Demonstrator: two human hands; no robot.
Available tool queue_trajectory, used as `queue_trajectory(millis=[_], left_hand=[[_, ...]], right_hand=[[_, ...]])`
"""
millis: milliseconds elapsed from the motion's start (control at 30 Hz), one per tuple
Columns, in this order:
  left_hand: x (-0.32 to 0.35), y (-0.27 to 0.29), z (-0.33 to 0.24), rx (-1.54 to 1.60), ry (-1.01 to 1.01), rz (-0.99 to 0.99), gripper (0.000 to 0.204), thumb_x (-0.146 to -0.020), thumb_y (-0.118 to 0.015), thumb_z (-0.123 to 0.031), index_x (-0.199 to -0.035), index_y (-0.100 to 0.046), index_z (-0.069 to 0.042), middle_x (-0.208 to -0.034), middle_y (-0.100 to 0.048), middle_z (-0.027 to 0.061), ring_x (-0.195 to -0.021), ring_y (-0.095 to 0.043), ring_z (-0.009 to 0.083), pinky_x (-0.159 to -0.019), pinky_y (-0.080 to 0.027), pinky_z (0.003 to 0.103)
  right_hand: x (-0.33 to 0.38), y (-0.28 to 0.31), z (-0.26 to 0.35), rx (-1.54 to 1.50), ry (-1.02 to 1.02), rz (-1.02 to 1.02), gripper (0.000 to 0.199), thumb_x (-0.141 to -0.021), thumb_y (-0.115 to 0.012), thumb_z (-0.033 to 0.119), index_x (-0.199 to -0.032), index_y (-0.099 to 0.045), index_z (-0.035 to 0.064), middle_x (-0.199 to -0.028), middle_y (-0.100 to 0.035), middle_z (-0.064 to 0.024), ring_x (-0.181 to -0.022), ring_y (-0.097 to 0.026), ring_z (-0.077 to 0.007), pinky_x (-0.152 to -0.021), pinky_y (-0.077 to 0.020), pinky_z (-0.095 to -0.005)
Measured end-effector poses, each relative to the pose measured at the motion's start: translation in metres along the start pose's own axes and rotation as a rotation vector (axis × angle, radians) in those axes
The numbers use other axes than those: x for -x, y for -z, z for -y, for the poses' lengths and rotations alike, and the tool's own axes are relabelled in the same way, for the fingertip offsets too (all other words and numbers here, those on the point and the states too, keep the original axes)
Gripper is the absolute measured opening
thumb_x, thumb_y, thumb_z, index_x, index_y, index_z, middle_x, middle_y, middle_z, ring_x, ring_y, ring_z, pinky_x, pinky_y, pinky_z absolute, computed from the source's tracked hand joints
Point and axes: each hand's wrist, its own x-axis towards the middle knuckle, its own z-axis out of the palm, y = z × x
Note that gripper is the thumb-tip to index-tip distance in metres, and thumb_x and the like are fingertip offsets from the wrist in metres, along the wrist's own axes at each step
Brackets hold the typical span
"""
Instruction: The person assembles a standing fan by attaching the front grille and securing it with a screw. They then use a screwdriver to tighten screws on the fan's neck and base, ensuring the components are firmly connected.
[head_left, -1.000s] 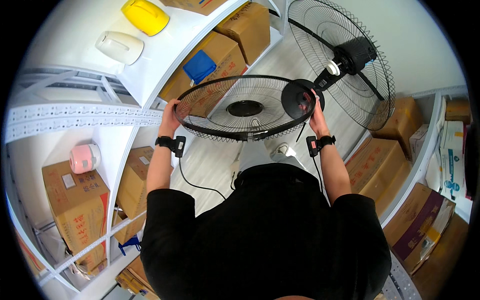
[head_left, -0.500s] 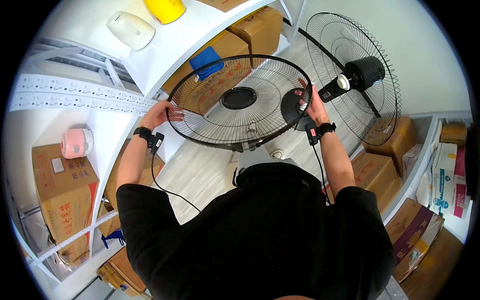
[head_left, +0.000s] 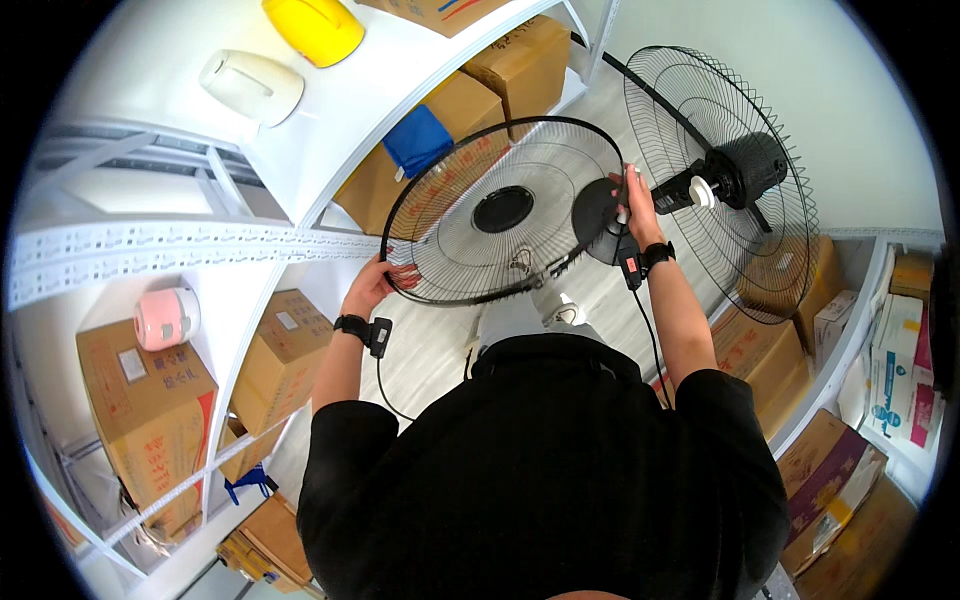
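A round black wire fan grille with a dark centre disc is held in front of me, tilted. My left hand is closed on its lower left rim, the fingers passing through to the wires. On the opposite side my right hand closes round the right rim, close to the pole of the standing fan. That fan's black motor and rear grille stand to the right, with a white knob at the motor. Its round black base shows through the held grille.
White shelving runs along the left, holding cartons, a pink appliance, a yellow jug and a pale jug. A blue cloth lies on a carton. More cartons fill the right side.
The held grille has shifted right and turned slightly, its left side lower. My left hand has moved right and down with the rim. My right hand stays near the fan pole.
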Motion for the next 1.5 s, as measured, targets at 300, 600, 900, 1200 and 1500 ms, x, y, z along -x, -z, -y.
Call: queue_trajectory(millis=[300, 600, 900, 1200, 1500], left_hand=[[-0.139, -0.037, -0.057, 0.005, -0.399, 0.06, 0.047, -0.088, -0.052, 0.006, -0.13, -0.036, -0.006, -0.114, -0.058, 0.0234, -0.092, -0.066, 0.0394, -0.076, -0.059, 0.051], [-0.295, -0.117, -0.126, 0.222, -0.564, -0.053, 0.07, -0.085, -0.051, 0.006, -0.144, -0.02, -0.018, -0.114, -0.055, 0.0215, -0.088, -0.065, 0.0354, -0.076, -0.056, 0.052], [-0.432, -0.137, -0.18, 0.222, -0.561, -0.093, 0.018, -0.085, -0.048, 0.005, -0.102, -0.054, 0.008, -0.103, -0.063, 0.019, -0.089, -0.065, 0.0297, -0.076, -0.06, 0.038], [-0.442, -0.133, -0.176, -1.595, -0.865, -0.191, 0.031, -0.095, -0.052, -0.015, -0.118, -0.055, 0.005, -0.113, -0.064, 0.0182, -0.096, -0.063, 0.0266, -0.085, -0.051, 0.033], [-0.455, -0.123, -0.175, -1.004, -0.697, 0.008, 0.072, -0.09, -0.065, -0.023, -0.146, -0.025, 0.0, -0.141, -0.04, 0.0248, -0.13, -0.041, 0.0397, -0.099, -0.048, 0.044]], right_hand=[[-0.006, 0.042, -0.036, 0.135, -0.236, -0.105, 0.042, -0.086, -0.067, 0.049, -0.109, -0.058, 0.0146, -0.091, -0.065, 0.0, -0.063, -0.051, -0.0057, -0.046, -0.0351, -0.0215], [0.071, 0.06, -0.054, 0.464, -0.365, -0.158, 0.038, -0.082, -0.072, 0.037, -0.107, -0.06, 0.0109, -0.079, -0.058, 0.0017, -0.062, -0.055, -0.0082, -0.047, -0.0393, -0.0242], [0.133, 0.074, -0.051, 0.345, -0.416, -0.365, 0.03, -0.083, -0.07, 0.034, -0.098, -0.06, 0.0095, -0.082, -0.063, 0.0006, -0.062, -0.056, -0.0085, -0.048, -0.0411, -0.0249], [0.189, 0.08, -0.073, 0.378, -0.471, -0.543, 0.033, -0.083, -0.072, 0.036, -0.097, -0.059, 0.0091, -0.079, -0.062, 0.0, -0.064, -0.058, -0.0092, -0.049, -0.0421, -0.0248], [0.269, 0.162, -0.155, 0.64, -0.181, -0.876, 0.042, -0.078, -0.077, 0.041, -0.101, -0.069, 0.006, -0.085, -0.07, -0.0111, -0.073, -0.064, -0.026, -0.071, -0.052, -0.0347]])
